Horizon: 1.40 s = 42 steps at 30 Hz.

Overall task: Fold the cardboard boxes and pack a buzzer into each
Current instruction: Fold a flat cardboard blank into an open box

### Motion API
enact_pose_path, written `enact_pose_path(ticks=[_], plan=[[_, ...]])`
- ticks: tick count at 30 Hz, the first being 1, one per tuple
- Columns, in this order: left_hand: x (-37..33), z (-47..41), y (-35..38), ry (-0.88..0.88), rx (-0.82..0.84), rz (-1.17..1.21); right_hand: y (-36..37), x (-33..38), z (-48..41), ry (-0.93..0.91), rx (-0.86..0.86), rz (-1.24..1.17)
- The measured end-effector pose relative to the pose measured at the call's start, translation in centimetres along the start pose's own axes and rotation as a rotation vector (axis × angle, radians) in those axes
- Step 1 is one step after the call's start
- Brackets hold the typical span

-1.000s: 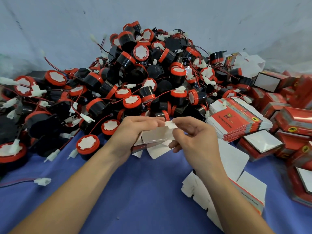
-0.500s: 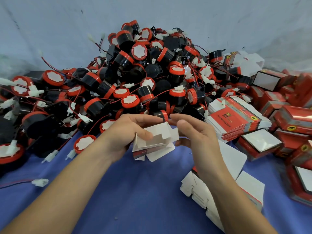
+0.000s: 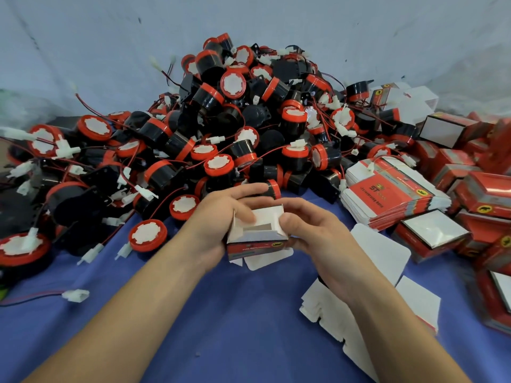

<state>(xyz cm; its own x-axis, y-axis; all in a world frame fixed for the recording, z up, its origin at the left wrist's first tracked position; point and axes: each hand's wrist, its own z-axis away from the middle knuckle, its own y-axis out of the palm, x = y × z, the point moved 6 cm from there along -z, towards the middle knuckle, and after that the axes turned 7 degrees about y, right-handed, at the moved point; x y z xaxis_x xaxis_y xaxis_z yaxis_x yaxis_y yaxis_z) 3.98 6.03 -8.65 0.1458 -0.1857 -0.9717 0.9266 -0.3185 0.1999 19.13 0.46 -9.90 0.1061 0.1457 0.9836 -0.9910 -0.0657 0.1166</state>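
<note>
Left hand (image 3: 218,215) and right hand (image 3: 316,234) both have fingers clamped round the half-folded cardboard box (image 3: 255,244), held over the blue worktop (image 3: 235,313) by the buzzer pile (image 3: 221,120). Squeeze too hard and those thin flaps could crease or spring open.

A scuffed, pale grey wall (image 3: 83,51) rises behind a work surface covered in blue cloth (image 3: 235,313).
</note>
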Motion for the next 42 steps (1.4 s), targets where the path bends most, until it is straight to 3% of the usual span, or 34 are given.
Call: enact_pose_path(ticks=[4,7,13,18,24,28,32,39,42], plan=[[0.4,0.3,0.6,0.097,-0.159,0.038,-0.3,-0.1,-0.1,0.011,-0.09,-0.014],[0.7,1.1,0.1,0.156,-0.186,0.088,-0.8,-0.1,-0.1,0.011,-0.177,0.003],[1.0,0.7,0.1,0.142,0.007,0.094,-2.5,0.4,0.3,-0.024,-0.376,-0.068],[1.1,0.9,1.4,0.155,0.122,0.081,-2.4,0.9,0.8,-0.099,-0.424,-0.095],[-2.7,1.6,1.7,0.389,0.221,-0.016,-1.5,2.6,1.4,-0.305,-0.351,-0.13],[-1.8,1.1,1.2,0.392,0.123,-0.142,-1.3,2.2,1.1,-0.276,-0.36,-0.005],[0.6,0.3,0.5,0.354,0.021,-0.287,-1.0,0.8,0.6,-0.158,-0.409,0.298],[0.7,0.2,0.4,0.5,0.12,-0.527,-1.5,0.6,0.9,-0.157,-0.612,0.556],[0.7,0.2,0.3,0.534,0.099,-0.527,-0.9,0.9,1.4,-0.218,-0.663,0.638]])
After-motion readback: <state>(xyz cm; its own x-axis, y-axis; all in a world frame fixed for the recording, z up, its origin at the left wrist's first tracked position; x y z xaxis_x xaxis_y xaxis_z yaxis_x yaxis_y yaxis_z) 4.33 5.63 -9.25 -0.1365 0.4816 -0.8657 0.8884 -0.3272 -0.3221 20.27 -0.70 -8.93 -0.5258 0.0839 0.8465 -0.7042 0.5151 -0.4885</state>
